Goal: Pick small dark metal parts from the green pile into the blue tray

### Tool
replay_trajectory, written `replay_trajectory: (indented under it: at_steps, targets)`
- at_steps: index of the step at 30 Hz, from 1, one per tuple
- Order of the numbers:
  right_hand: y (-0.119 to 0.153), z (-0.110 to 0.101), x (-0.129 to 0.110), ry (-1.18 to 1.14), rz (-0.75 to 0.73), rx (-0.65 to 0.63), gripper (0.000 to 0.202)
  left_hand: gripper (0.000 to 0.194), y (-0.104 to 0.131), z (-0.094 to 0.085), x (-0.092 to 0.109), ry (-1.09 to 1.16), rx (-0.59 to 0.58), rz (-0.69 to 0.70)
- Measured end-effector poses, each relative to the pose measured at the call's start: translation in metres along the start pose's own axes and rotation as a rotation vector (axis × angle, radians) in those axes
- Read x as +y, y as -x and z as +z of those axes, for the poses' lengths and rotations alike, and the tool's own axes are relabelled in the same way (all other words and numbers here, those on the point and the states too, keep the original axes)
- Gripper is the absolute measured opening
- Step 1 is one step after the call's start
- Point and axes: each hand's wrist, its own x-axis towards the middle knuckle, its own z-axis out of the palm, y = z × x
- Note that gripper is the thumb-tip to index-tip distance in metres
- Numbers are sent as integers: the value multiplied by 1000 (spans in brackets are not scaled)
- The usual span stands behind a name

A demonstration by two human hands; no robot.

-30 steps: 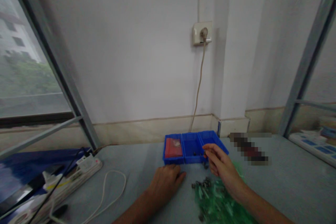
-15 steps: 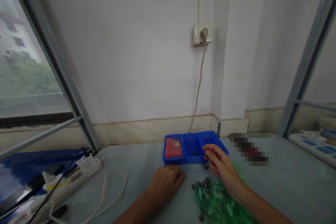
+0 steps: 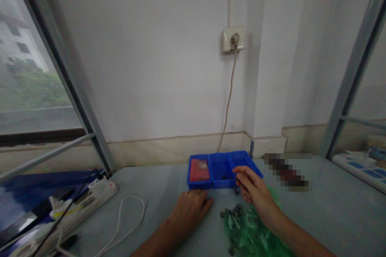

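Pinching narrowly, any held piece unclear, the nearer right hand (image 3: 253, 190) overlaps the right end of the blue plastic three-compartment tray (image 3: 221, 164) at lower centre, its long axis running left-right; the left hand (image 3: 193, 207), grip hidden, rests just below its left end.

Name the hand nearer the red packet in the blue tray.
Left. The left hand rests on the table just in front of the red packet; the right hand is farther off, to the packet's right.
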Motion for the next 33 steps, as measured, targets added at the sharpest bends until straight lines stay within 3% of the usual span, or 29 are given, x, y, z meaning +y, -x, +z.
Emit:
replay_trajectory:
  at_steps: [33]
  targets:
    - [1,0,-1,-3,4,-16,43,31,0,-3,1,24,-2,-2]
